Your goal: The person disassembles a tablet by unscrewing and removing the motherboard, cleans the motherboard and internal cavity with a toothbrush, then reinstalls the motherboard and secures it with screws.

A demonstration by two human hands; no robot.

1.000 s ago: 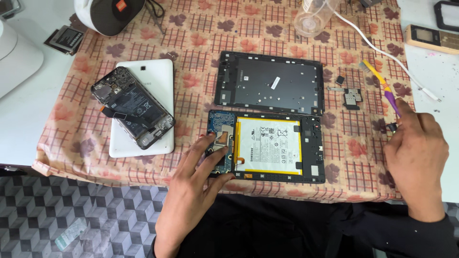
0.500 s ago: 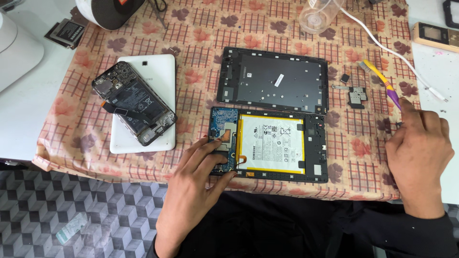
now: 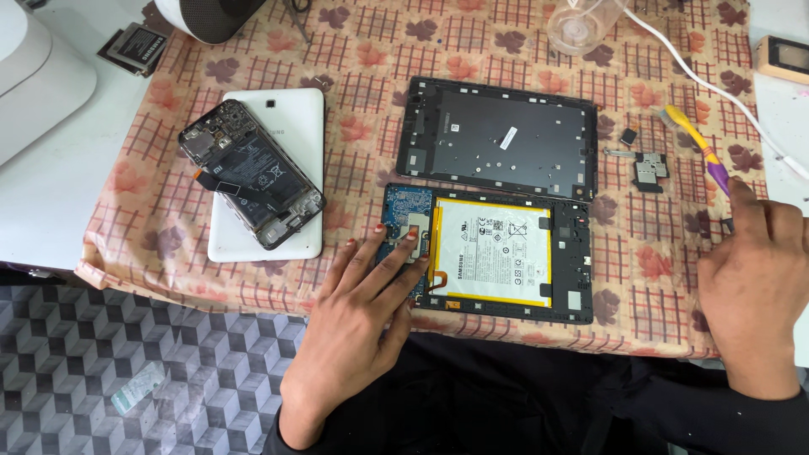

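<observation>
From the head view I look down on a bench [image 3: 50,202] covered with a checked, leaf-patterned cloth [image 3: 354,93]. My left hand [image 3: 358,316] lies flat and released, fingers spread, its fingertips [image 3: 410,238] pressing on the blue circuit board at the left end of the opened tablet [image 3: 493,259]; it grips nothing. That tablet lies face down near the front edge of the cloth, its white battery [image 3: 493,251] with a yellow border filling the middle of the frame. Just behind it, almost touching, lies the dark back cover [image 3: 497,137], inner side up. My right hand [image 3: 754,282] is at the right edge of the cloth, loosely curled with the forefinger raised and pointing toward the purple end of a yellow-and-purple tool [image 3: 698,143]; I cannot tell whether the finger touches it, and the hand holds nothing that I can see. A small dark metal part [image 3: 650,168] sits between the cover and that tool. Well to the left, an opened phone [image 3: 250,173] rests tilted on top of a white tablet [image 3: 286,126]. A white cable [image 3: 716,93] runs across the far right corner, near a clear plastic cup [image 3: 581,24].
</observation>
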